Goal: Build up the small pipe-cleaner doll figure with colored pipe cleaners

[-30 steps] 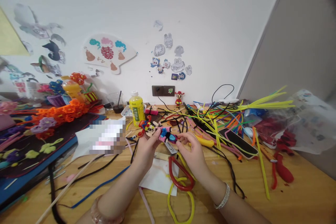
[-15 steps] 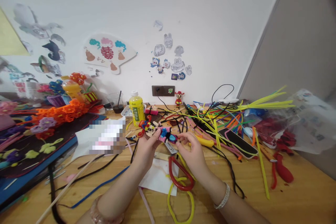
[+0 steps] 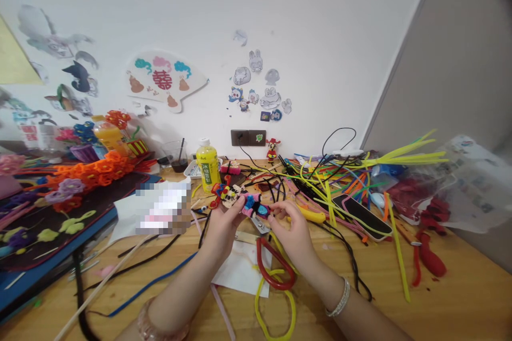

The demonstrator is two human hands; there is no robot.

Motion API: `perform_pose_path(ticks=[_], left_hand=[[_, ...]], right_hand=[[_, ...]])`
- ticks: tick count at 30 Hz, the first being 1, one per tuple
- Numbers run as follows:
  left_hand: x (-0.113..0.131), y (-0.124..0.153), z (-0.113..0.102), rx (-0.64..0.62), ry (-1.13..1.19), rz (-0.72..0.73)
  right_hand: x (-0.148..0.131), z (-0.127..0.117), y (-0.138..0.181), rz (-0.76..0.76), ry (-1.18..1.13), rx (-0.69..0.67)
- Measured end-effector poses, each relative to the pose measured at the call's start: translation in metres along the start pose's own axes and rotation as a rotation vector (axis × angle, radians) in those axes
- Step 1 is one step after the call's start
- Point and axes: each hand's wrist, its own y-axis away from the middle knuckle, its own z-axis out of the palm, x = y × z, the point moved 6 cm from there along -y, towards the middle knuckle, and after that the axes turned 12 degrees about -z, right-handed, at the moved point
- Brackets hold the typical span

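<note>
My left hand (image 3: 227, 219) is closed around a pipe-cleaner doll (image 3: 251, 203) in red, cream, pink, blue and black, which lies sideways in the air above the table. Its head end points left and its lower end points right. With thumb and fingertips my right hand (image 3: 288, 226) pinches that lower end. Scissors with red handles (image 3: 276, 281) lie below the hands, partly over a white sheet of paper (image 3: 240, 272). A yellow pipe-cleaner loop (image 3: 294, 306) rests close to them. Part of the doll is hidden by my left fingers.
A yellow-green drink bottle (image 3: 208, 168) and a cup with dark liquid (image 3: 180, 159) stand behind. A small red-hatted figure (image 3: 272, 150) is by the wall. Loose pipe cleaners (image 3: 344, 186), a phone (image 3: 362, 217) and a plastic bag (image 3: 476, 186) crowd the right; fuzzy flowers (image 3: 92, 173) fill the left.
Almost nothing differs. Both hands keep the doll in the same place, and the view has shifted very slightly.
</note>
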Motion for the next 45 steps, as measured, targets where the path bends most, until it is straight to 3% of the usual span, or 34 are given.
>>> perform_pose_path(ticks=[25,35,40,45], left_hand=[[-0.003,0.0,0.003,-0.033,-0.043,0.003],[0.004,-0.022,-0.015,-0.101,-0.121,-0.184],[0.0,-0.021,-0.016,-0.143,-0.121,-0.217],[-0.005,-0.017,-0.006,-0.204,-0.092,-0.223]], right_hand=[[0.002,0.001,0.002,0.036,-0.01,0.031],[0.007,-0.012,0.006,0.114,-0.117,0.16],[0.014,0.003,0.005,0.101,-0.093,0.009],[0.011,0.02,0.011,-0.008,0.066,-0.15]])
